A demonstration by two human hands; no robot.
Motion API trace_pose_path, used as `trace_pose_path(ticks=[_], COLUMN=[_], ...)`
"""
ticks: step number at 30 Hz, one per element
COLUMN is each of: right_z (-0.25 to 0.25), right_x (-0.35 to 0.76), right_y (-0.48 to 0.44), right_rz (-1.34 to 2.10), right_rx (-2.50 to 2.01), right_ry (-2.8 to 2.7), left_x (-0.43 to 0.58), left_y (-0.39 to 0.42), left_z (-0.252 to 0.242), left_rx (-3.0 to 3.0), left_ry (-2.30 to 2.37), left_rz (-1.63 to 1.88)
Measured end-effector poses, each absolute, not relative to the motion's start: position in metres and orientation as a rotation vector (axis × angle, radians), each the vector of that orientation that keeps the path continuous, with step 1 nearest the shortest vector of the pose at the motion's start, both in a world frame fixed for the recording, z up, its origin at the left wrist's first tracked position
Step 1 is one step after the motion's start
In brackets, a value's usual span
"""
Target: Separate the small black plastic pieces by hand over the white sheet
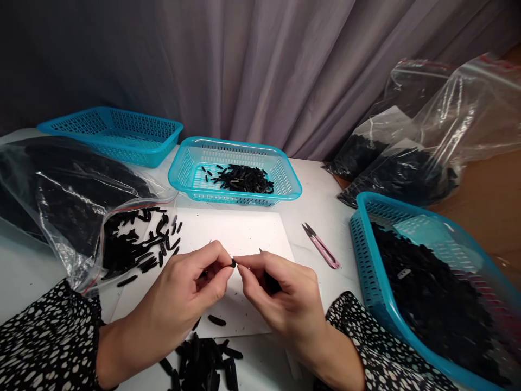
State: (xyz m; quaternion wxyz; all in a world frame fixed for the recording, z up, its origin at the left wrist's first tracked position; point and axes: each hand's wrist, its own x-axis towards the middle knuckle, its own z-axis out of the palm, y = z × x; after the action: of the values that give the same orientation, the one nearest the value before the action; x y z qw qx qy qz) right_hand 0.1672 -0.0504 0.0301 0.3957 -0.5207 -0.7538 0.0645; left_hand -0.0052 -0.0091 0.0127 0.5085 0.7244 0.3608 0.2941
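Note:
Over a white sheet [256, 228], my left hand [195, 282] pinches a small black piece [233, 263] between thumb and forefinger. The thumb and forefinger of my right hand [280, 288] are pressed together at the right end of that piece. Inside the right palm sits a dark tool [271, 283], mostly hidden by the fingers; a thin pointed tip shows above the knuckles. One loose elongated black piece [217, 320] lies on the sheet below the hands. Nearer to me is a pile of similar pieces [203, 361].
Pink thread snips [321, 246] lie right of the sheet. A blue basket [234, 195] behind holds small black pieces; another blue basket [368, 260] at right is heaped with them. A third basket [138, 155] stands back left. Plastic bags [73, 179] [407, 168] of black pieces flank the table.

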Motion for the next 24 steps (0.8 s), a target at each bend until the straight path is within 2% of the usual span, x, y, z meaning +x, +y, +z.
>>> trace_pose_path(ticks=[6,14,24], right_z=[0.028,0.024,0.034], right_x=[0.167,0.169,0.165], right_y=[-0.048,-0.05,-0.047], right_rz=[-0.01,-0.116,0.816], right_rx=[-1.274,-1.298,-1.514], right_ry=[-2.001,-2.062,-1.508], left_x=[-0.004,-0.005,-0.001], left_y=[-0.009,-0.012,-0.008], left_z=[0.013,0.013,0.018], left_rx=[1.936,1.77,1.287], left_ry=[0.876,0.854,0.713], left_rz=[0.808,0.656,0.652])
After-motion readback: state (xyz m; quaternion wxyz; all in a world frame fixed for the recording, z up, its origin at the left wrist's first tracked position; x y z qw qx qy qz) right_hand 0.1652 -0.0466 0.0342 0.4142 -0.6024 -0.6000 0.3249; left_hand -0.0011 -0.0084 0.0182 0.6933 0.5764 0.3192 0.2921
